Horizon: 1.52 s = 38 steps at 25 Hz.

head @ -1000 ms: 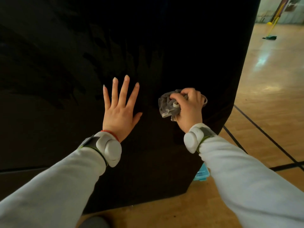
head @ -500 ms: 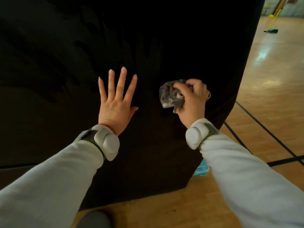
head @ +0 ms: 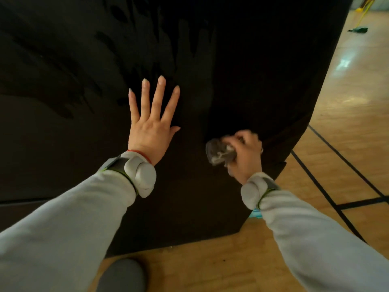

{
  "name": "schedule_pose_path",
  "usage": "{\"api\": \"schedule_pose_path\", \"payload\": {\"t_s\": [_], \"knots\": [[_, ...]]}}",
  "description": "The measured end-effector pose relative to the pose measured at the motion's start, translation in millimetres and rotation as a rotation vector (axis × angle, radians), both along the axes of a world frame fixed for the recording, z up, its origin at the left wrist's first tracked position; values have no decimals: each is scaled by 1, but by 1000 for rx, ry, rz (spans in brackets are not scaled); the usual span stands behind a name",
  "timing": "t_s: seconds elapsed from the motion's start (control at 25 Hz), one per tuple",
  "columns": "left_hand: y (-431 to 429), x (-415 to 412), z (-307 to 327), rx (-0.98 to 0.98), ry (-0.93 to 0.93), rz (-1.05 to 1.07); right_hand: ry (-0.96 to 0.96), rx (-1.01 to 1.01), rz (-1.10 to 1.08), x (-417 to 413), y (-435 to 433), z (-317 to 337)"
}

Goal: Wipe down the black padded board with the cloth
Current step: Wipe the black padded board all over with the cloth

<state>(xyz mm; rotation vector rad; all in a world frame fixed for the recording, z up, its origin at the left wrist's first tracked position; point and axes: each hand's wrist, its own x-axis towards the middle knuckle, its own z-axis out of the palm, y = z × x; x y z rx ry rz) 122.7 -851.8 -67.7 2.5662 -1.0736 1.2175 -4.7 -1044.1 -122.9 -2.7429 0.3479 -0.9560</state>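
Here, left hand flat, fingers spread, pressing black padded board. Right hand grips crumpled grey cloth against board, motion-blurred. Wooden floor beyond.

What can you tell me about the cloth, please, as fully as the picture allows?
The cloth is a small grey rag with paler patches, soft-looking fabric crumpled into a loose wad. It is somewhat blurred, so weave and edges cannot be made out. The right hand grips it, fingers curled round its right side, and holds it against the board, low on the board's right part.
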Motion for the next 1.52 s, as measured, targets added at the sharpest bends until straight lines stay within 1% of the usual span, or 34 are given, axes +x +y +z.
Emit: {"api": "schedule_pose_path", "payload": {"t_s": [0.08, 0.12, 0.2, 0.28, 0.36, 0.44, 0.52, 0.56, 0.72, 0.76, 0.8, 0.84, 0.96, 1.0, 1.04, 1.08, 1.12, 1.16, 1.28, 1.32, 1.36, 1.44, 1.52], "knots": [[-2, -1, -2, -20, 14, 2, -225, 8, -58, 13, -3, 29], [-3, -2, -3, -32, 25, -2, -284, 11, -68, 19, -5, 37], [-2, -5, -11, -33, 41, -23, -284, -16, -56, 26, -4, 32], [3, -9, -24, 16, 58, -29, -229, -19, -28, 24, -1, 11], [6, -11, -38, 59, 80, -33, -183, 24, -25, 20, 2, -6], [6, -13, -43, 49, 103, -24, -168, 56, -31, 20, 4, -8], [4, -14, -43, 39, 125, -19, -135, 45, -44, 19, 4, -13], [4, -13, -42, 37, 129, -22, -73, 42, -47, 16, 3, -20], [5, -12, -44, 56, 137, -3, 300, -7, 1, 4, 3, -41], [5, -12, -44, 56, 137, 1, 315, -21, 22, 2, 1, -39], [4, -12, -45, 60, 139, 9, 268, -27, 47, 0, 0, -34], [4, -12, -45, 62, 140, 18, 179, -24, 50, -2, 0, -27], [6, -12, -45, 62, 136, 23, -163, 39, -69, 3, 3, -1], [7, -12, -46, 67, 137, 21, -235, 49, -101, 8, 3, 3], [6, -12, -46, 69, 138, 17, -259, 48, -120, 12, 4, 2], [5, -12, -46, 68, 137, 13, -236, 41, -122, 14, 5, -1], [5, -11, -47, 69, 138, 15, -171, 47, -104, 16, 6, -10], [5, -11, -46, 69, 139, 16, -75, 61, -75, 14, 7, -20], [5, -10, -46, 65, 134, 9, 342, 82, -48, -1, 9, -56], [6, -9, -46, 67, 130, 11, 403, 98, -43, -6, 10, -65], [6, -8, -47, 68, 125, 11, 385, 124, -29, -9, 12, -67], [6, -8, -48, 71, 124, 3, 188, 160, -11, -7, 12, -59], [6, -7, -47, 73, 125, -1, -5, 160, -37, -1, 12, -43]]}}
